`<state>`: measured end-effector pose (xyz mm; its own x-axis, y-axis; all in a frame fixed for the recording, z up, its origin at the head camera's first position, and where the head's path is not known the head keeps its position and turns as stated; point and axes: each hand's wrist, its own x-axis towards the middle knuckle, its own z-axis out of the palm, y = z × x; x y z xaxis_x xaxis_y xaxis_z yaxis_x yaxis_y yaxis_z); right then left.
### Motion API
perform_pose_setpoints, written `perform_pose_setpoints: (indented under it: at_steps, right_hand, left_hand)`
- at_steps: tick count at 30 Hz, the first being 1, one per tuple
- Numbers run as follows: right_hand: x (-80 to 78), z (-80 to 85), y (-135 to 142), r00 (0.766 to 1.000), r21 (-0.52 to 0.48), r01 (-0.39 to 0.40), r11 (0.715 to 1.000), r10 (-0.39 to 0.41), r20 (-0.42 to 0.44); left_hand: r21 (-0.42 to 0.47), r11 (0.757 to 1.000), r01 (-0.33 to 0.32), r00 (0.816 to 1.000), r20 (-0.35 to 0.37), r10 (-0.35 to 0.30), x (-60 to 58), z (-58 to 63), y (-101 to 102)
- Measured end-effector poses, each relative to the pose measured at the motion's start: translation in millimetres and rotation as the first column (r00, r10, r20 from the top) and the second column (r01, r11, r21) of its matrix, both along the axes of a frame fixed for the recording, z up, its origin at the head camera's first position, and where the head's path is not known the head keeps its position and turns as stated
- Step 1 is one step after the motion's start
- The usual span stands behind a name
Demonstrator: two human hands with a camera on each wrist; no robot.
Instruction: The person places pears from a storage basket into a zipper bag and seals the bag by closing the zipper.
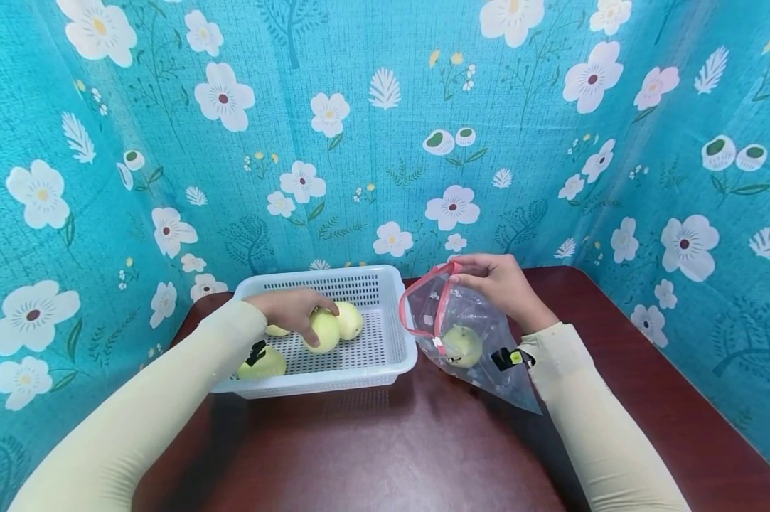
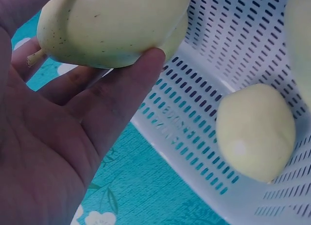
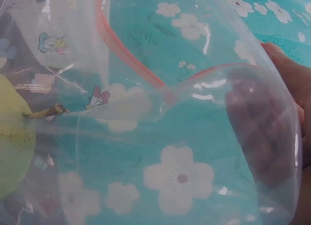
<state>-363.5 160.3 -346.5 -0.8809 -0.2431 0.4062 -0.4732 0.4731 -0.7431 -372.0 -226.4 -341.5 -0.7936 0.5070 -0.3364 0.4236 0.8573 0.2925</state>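
Note:
My left hand (image 1: 295,309) grips a pale yellow-green pear (image 1: 323,331), its thumb and fingers round the sides, over a light blue plastic basket (image 1: 372,359). In the left wrist view the held pear (image 2: 112,28) shows its stem and small dark specks. Another pear (image 1: 349,320) lies right beside it, and a further pear (image 1: 263,363) is at the basket's near left, partly behind the sleeve. With thumb and fingers my right hand (image 1: 503,284) pinches the red-edged mouth of a clear zip bag (image 1: 512,380), which gapes toward the basket. One pear (image 1: 463,345) is inside the bag.
Basket and bag are on a dark red-brown table (image 1: 385,448). A turquoise flowered cloth (image 1: 372,178) hangs close behind the table and at both sides. The basket's right rim stands close to the bag's mouth.

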Motion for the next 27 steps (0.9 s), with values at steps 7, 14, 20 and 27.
perform_pose_setpoints:
  at_steps: [7, 14, 20, 27]
  right_hand:
    - [0.2, 2.4, -0.5, 1.000, 0.007, 0.010, 1.000, -0.010, 0.007]
    - [-0.9, 0.8, -0.3, 1.000, -0.003, 0.004, 1.000, -0.004, 0.010]
    - [-1.0, 0.5, -0.2, 1.000, -0.007, -0.003, 1.000, 0.003, 0.000]
    - [0.0, 1.2, -0.2, 1.000, -0.002, 0.009, 1.000, -0.009, 0.010]
  left_hand:
    - [0.042, 0.998, 0.054, 0.998, -0.009, -0.054, -1.6, 15.7, 4.0]
    - [0.018, 0.998, 0.065, 0.998, -0.018, -0.065, -0.3, 21.5, 11.4]
    - [0.006, 0.997, 0.071, 0.997, -0.027, -0.070, -1.8, 25.3, 15.7]
    - [0.014, 0.996, 0.088, 0.996, -0.033, -0.087, -3.0, 31.1, 20.4]
